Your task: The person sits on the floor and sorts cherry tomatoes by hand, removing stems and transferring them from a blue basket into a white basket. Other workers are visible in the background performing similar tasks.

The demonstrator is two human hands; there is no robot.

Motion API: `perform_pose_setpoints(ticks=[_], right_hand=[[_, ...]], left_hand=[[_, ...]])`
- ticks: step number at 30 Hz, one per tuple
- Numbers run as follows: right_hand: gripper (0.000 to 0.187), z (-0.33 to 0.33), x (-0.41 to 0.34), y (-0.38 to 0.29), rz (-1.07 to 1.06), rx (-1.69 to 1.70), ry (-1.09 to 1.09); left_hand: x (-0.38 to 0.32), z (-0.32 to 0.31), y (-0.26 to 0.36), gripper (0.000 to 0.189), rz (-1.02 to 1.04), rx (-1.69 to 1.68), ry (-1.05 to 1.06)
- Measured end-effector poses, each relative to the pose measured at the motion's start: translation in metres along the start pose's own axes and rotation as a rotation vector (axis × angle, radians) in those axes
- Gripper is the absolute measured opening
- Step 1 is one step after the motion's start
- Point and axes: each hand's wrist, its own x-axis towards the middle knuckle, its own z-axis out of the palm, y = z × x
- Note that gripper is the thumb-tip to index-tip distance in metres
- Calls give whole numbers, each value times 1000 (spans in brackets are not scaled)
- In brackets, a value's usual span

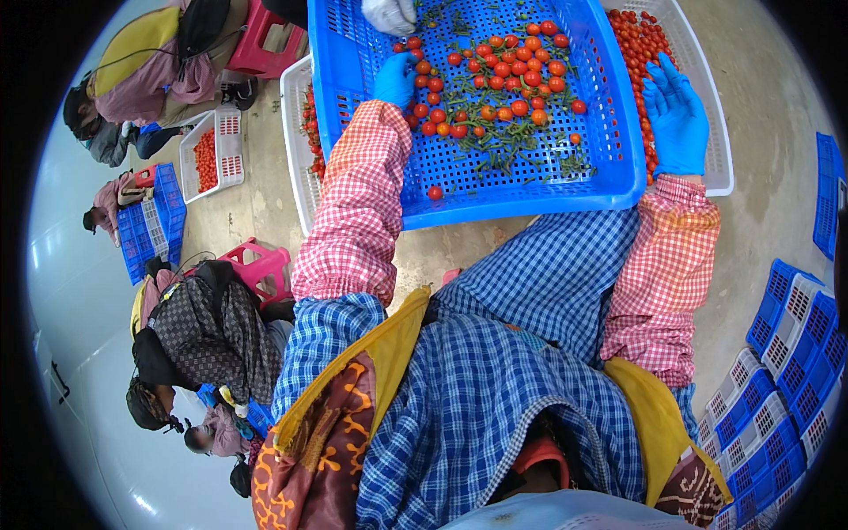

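A blue plastic perforated crate (pixel 523 213) lies before me, holding scattered cherry tomatoes (pixel 531 78) and loose green stems (pixel 498 143). My left hand (pixel 395 81), in a blue glove, reaches inside near its left wall, with fingers curled beside a few tomatoes. Whether it grips one is hidden by the glove. Beyond the crate's right wall, my right hand (pixel 676 122), also blue-gloved, is held with fingers extended and slightly apart over a white plastic crate (pixel 719 132) full of red cherry tomatoes (pixel 635 48). Nothing shows in that hand.
Another person's white-gloved hand (pixel 389 14) reaches into the blue crate's far left corner. A second white crate (pixel 291 132) with tomatoes sits partly under it at left. Co-workers sit at left near pink stools (pixel 265 268). Blue and white crates (pixel 772 424) are stacked at right.
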Motion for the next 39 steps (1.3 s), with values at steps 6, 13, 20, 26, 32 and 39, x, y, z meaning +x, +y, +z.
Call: perform_pose_setpoints(ticks=[6,13,20,26,32,39], right_hand=[[35,-2,2,0,12,9,2],[34,-2,2,1,20,-4,-12],[36,-2,4,1,53,14,-16],[37,-1,2,1,35,-12,-18],[37,0,4,0,53,9,-8],[36,0,4,1,49,27,-11]], left_hand=[[3,-24,-23,24,-422,-189,-264],[-3,-14,-35,26,-453,-197,-456],[-2,-13,-36,29,-393,69,-380],[10,-14,-27,24,-260,-241,1],[9,-26,-20,38,-460,-15,-475],[-3,-21,-10,46,-478,-43,-828]])
